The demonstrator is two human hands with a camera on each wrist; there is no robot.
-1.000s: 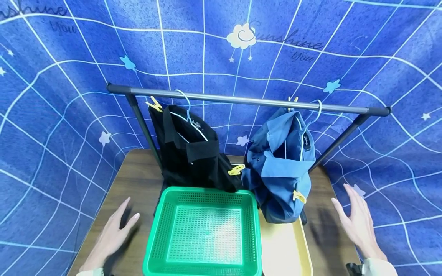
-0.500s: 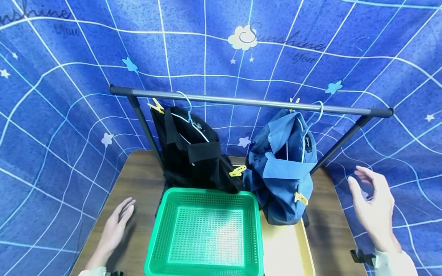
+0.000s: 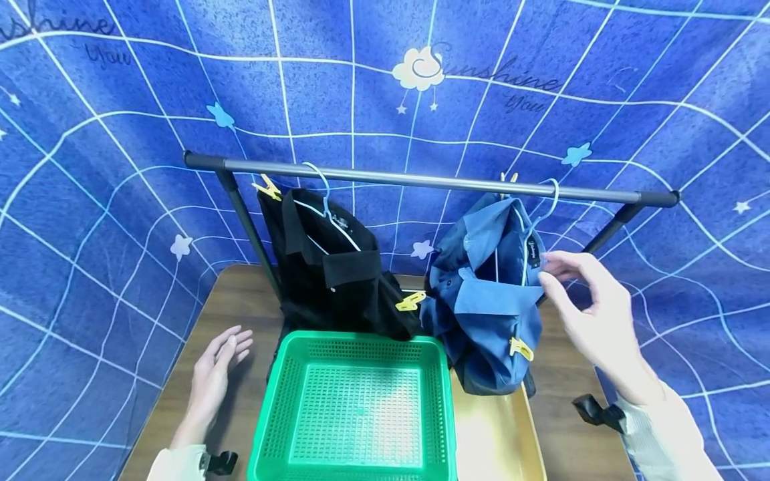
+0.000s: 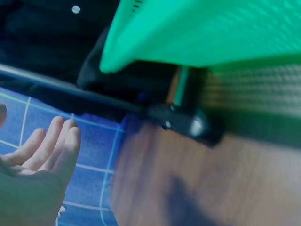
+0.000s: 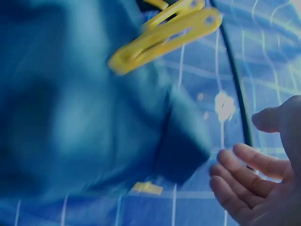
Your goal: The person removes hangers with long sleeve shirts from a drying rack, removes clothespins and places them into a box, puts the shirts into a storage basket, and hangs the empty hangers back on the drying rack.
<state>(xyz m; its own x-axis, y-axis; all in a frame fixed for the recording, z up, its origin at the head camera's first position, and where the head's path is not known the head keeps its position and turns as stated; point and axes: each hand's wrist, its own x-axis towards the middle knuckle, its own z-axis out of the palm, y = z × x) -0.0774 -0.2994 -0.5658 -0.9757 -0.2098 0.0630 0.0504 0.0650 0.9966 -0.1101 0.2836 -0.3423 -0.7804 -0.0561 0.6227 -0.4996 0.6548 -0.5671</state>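
Note:
A blue shirt (image 3: 496,334) hangs from a pale blue hanger (image 3: 554,199) on a metal rail (image 3: 415,179). Beside its collar is my right hand (image 3: 601,321), fingers loosely bent and the thumb apart. In the right wrist view that hand (image 5: 263,181) holds nothing and comes close to the cloth; contact is unclear. A yellow clothespin (image 3: 521,349) grips the shirt's front. My left hand (image 3: 209,377) hovers left of the green basket (image 3: 355,337), fingers relaxed and nothing in them. The left wrist view shows its fingers (image 4: 63,150) extended.
A black shirt (image 3: 355,294) hangs at the left of the rail, with yellow clothespins (image 3: 412,301) at both sides. A cream tray (image 3: 496,427) lies partly under the basket on the wooden table (image 3: 240,287). Dark posts (image 3: 249,230) hold up the rail.
My right hand has risen from the table's right side and come leftward to the blue shirt's collar. My left hand has lifted slightly and turned. Shirts and basket stay put.

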